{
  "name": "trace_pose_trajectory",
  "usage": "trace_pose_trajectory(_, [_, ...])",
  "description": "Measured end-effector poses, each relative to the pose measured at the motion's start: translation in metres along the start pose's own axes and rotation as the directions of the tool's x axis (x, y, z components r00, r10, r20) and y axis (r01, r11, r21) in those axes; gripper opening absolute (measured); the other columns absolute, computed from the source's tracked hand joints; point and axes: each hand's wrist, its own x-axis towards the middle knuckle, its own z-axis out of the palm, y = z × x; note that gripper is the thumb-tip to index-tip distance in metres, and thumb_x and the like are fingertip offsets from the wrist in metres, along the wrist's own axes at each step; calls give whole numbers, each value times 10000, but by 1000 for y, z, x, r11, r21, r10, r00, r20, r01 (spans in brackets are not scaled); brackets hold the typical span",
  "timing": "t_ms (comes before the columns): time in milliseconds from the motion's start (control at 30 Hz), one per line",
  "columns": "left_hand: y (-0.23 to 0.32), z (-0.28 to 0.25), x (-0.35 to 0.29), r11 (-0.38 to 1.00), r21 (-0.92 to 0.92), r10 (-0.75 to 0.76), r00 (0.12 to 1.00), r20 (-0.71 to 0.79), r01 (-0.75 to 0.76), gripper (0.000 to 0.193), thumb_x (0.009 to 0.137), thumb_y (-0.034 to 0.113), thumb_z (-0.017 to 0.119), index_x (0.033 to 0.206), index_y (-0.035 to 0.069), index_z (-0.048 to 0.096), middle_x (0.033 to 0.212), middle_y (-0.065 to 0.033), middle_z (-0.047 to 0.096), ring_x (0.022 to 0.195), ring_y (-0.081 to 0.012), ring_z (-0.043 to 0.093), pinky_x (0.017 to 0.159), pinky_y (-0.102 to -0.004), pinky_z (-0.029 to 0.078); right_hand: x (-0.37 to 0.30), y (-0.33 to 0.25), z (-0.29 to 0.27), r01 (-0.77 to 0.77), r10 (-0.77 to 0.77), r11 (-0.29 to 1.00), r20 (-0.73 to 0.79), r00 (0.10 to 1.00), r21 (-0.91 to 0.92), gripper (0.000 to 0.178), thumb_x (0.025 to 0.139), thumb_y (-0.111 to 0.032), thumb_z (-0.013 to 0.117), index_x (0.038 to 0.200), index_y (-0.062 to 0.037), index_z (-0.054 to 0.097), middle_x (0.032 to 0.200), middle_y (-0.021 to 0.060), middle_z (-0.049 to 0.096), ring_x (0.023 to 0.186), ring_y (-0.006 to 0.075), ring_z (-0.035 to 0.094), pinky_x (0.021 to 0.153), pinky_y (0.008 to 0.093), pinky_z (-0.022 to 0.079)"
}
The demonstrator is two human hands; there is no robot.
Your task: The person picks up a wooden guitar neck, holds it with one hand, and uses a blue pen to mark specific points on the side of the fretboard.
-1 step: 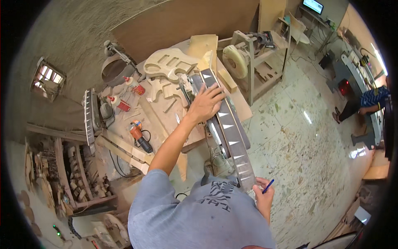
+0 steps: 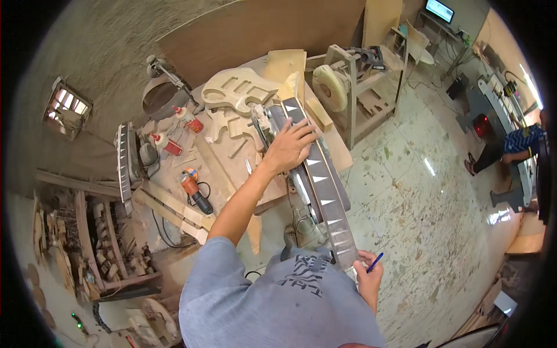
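A dark guitar fretboard (image 2: 326, 194) with white triangular inlays slants from the workbench toward my body. Beneath it is a partly hidden long machine or support (image 2: 303, 188). My left hand (image 2: 291, 145) lies palm down across the upper part of the board, fingers spread over its face; the thumb is hidden. At the near end, close to my grey shirt, my right hand (image 2: 369, 280) is closed on a blue pen (image 2: 375, 262), its fingertips beside or touching the board's end. Whether those fingers also grip the board, I cannot tell.
Guitar bodies (image 2: 249, 74) with cut-outs lie on the bench (image 2: 268, 200). Two red-and-white bottles (image 2: 168, 144) and an orange power tool (image 2: 190, 184) stand left. A round wheel (image 2: 329, 87) sits in a wooden frame at the back. Another person (image 2: 516, 148) is at the far right.
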Motion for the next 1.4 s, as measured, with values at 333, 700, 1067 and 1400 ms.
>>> trace_pose_trajectory(333, [-14, 6, -2, 965, -248, 82, 996, -26, -86, 324, 885, 199, 529, 1181, 74, 572, 1280, -119, 511, 1327, -314, 380, 1108, -528, 240, -1, 1, 3, -71, 74, 994, -37, 997, 82, 338, 791, -61, 708, 1105, -11, 597, 928, 48, 635, 535, 29, 427, 452, 204, 309])
trace_pose_trajectory(700, [-15, 9, -2, 975, -221, 47, 999, 22, -41, 352, 851, 194, 545, 1183, 78, 556, 1276, -129, 484, 1330, -297, 380, 1110, -521, 235, 0, 5, -9, -173, 172, 983, 9, 985, 61, 334, 754, -14, 680, 1080, 4, 606, 971, 72, 658, 585, 38, 504, 509, 201, 379])
trace_pose_trajectory(1067, [-20, 14, -1, 970, -242, 30, 998, 54, -16, 395, 828, 226, 580, 1192, 75, 557, 1286, -127, 490, 1326, -305, 386, 1110, -524, 234, 2, -1, -7, -130, 130, 991, 11, 991, 25, 341, 767, -14, 713, 1084, 40, 601, 1032, 114, 641, 797, 113, 628, 656, 226, 500])
trace_pose_trajectory(1400, [-22, 14, 0, 966, -257, 43, 997, 56, -27, 407, 853, 267, 576, 1210, 71, 566, 1288, -143, 486, 1315, -318, 394, 1099, -528, 249, -1, 3, -7, -150, 152, 987, -34, 988, 58, 320, 754, 15, 713, 1058, 50, 620, 1058, 115, 640, 828, 123, 631, 679, 233, 513])
